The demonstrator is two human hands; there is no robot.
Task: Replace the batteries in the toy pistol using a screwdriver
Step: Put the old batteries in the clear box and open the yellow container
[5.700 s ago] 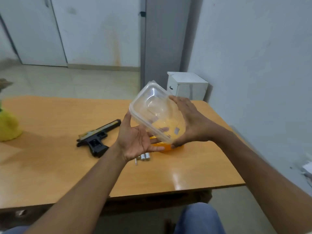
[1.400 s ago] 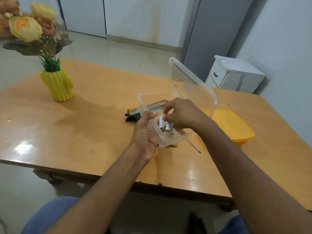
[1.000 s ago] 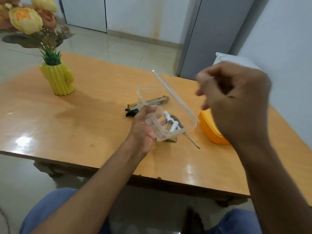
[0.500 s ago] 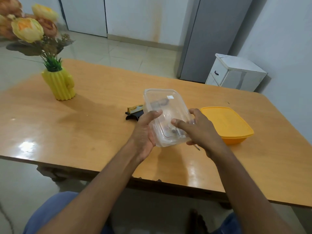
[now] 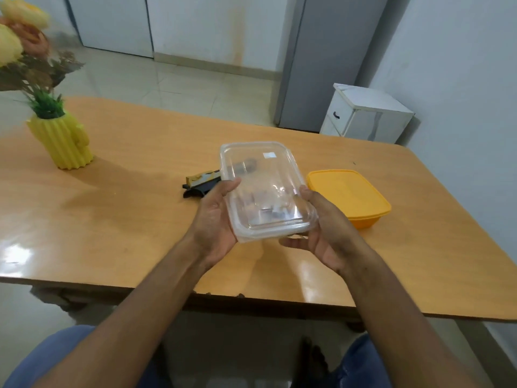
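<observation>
I hold a clear plastic container [image 5: 263, 175] with its lid on, above the middle of the table. My left hand [image 5: 214, 222] grips its left side and my right hand [image 5: 321, 231] grips its right near corner. Small batteries [image 5: 270, 215] show dimly through the plastic at its near end. The black and gold toy pistol [image 5: 200, 183] lies on the table behind the container, mostly hidden by it and by my left hand. The screwdriver is not visible.
An orange lidded box [image 5: 348, 196] sits on the wooden table [image 5: 126, 219] just right of my hands. A yellow cactus-shaped vase [image 5: 60, 141] with flowers stands at the far left. A white cabinet [image 5: 366, 114] stands beyond the table's far right corner.
The batteries went into the clear container and its lid came down shut. My right hand moved from the lid's top to the right near corner, and the container now sits tilted higher in both hands.
</observation>
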